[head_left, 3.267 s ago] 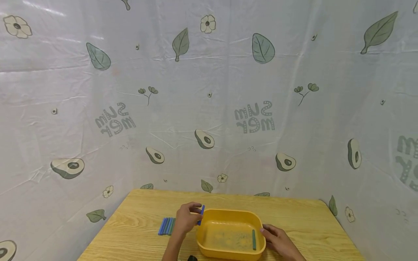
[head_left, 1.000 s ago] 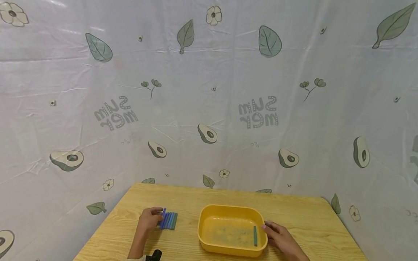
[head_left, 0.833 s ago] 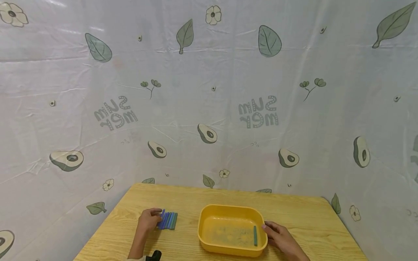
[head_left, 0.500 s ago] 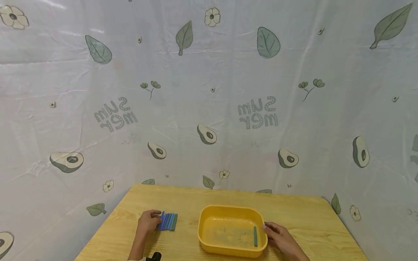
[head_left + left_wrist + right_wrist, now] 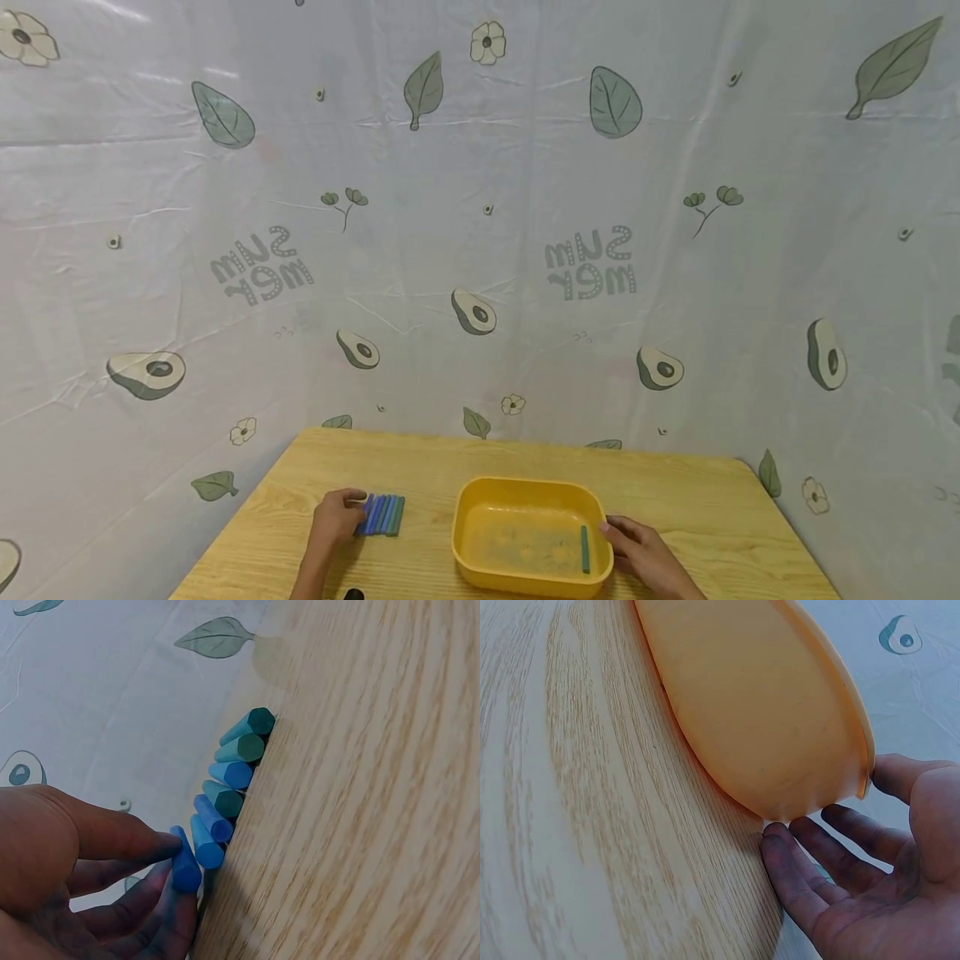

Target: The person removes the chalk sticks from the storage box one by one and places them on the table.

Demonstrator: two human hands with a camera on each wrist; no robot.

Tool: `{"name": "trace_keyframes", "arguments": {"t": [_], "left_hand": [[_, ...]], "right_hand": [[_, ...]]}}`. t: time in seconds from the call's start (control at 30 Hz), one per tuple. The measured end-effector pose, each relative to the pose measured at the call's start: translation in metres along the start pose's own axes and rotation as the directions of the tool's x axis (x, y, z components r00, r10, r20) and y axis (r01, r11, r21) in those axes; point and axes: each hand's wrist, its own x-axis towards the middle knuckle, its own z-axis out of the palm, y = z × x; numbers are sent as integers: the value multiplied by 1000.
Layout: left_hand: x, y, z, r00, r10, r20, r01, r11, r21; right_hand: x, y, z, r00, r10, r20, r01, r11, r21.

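At the left of the wooden table, my left hand (image 5: pixel 336 515) pinches a blue chalk stick (image 5: pixel 187 868) between thumb and fingers. That stick leans at the near end of a row of several blue and green chalk sticks (image 5: pixel 388 515), which lie side by side. Their ends look six-sided in the left wrist view, where a dark green chalk stick (image 5: pixel 261 721) is farthest from the hand. My right hand (image 5: pixel 643 552) holds the right end of a yellow plastic tub (image 5: pixel 525 490), thumb at the rim and fingertips against the outer wall. One green chalk stick (image 5: pixel 585 548) lies inside, near the right wall.
Blue-green dust smears the tub's floor. The wooden table (image 5: pixel 420 454) reaches back to a pale curtain (image 5: pixel 420 250) printed with leaves and avocados, which also closes off both sides. A dark rounded object (image 5: pixel 354 594) shows at the bottom edge by the left forearm.
My left hand has carried the blue chalk stick from beside the tub leftward to the row's left end and lowered it there. The right hand has stayed on the tub.
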Motion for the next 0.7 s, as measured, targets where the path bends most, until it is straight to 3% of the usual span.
{"name": "trace_keyframes", "arguments": {"t": [0.3,0.7], "left_hand": [[-2,-1,3,1000,9,-29,-9,1000,15],[-2,0,1,1000,9,-5,-8,998,56]], "right_hand": [[0,-1,0,1000,-23,6,23,1000,9],[0,-1,2,1000,-12,-12,12,1000,-4]]}}
